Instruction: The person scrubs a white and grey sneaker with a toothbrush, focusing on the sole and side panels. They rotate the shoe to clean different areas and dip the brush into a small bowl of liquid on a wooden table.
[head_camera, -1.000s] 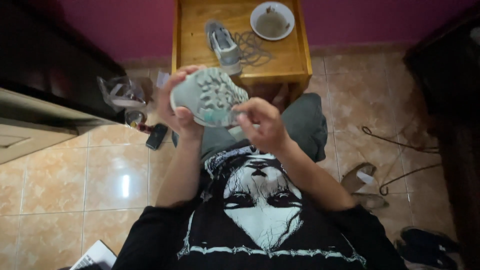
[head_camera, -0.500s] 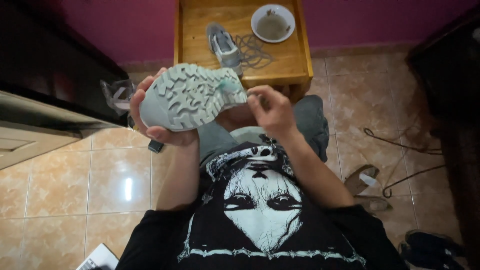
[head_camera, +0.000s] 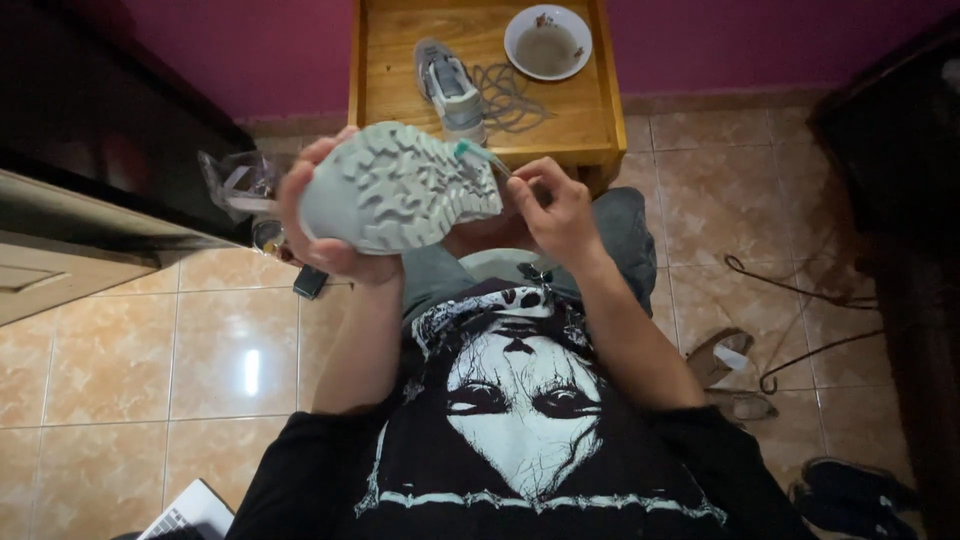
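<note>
**A:** Seated on a tiled floor, a person turns a pale grey sneaker (head_camera: 398, 190) sole-up. What has the left hand (head_camera: 325, 215) got?

**B:** Its grip is wrapped around the heel end, fingers curled over the far edge and the thumb side underneath, so the lugged tread faces the camera. Left of that grip, a crumpled clear plastic bag (head_camera: 238, 185) lies on the floor.

**A:** And to the right of the shoe?

**B:** The right hand (head_camera: 555, 205) has its fingertips pressed together on a thin green-tipped applicator (head_camera: 482, 155), whose tip meets the toe end of the sole.

**A:** How far along does the work look?

**B:** By my reading, partway. The tool is at the toe edge only; whether anything has been laid along the rest of the sole cannot be told. Beyond both grips, on the wooden worktop (head_camera: 390, 60), the second sneaker (head_camera: 450, 88) lies with loose laces (head_camera: 512, 95) beside it, seemingly yet to be handled, and a white bowl (head_camera: 547, 42) stands farther right.
</note>
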